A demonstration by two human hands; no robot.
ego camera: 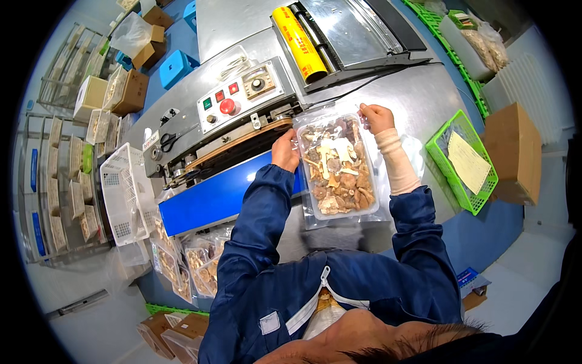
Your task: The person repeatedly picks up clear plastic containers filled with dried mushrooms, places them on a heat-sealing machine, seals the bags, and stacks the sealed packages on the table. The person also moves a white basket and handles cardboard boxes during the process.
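Observation:
A clear plastic bag [310, 219] encloses a transparent tray of dried mushrooms [341, 170], brown caps with paler pieces on top. My left hand [285, 152] grips the bag's upper left edge, right by the belt entrance of a continuous band sealer [236, 120]. At the bag's upper right corner, my right hand [376, 118] pinches the film between thumb and fingers. The sealer carries a control panel [241, 95] with a red emergency-stop button, lit red switches and a dial. Along its front runs a blue conveyor belt [204, 195].
Black scissors [168, 142] lie on the sealer. Behind it stands a film-wrapping machine with a yellow roll [300, 43]. Left are a white plastic basket [127, 195] and several packed mushroom bags [200, 264]. A green basket with a paper [464, 161] and a cardboard box [514, 154] stand right.

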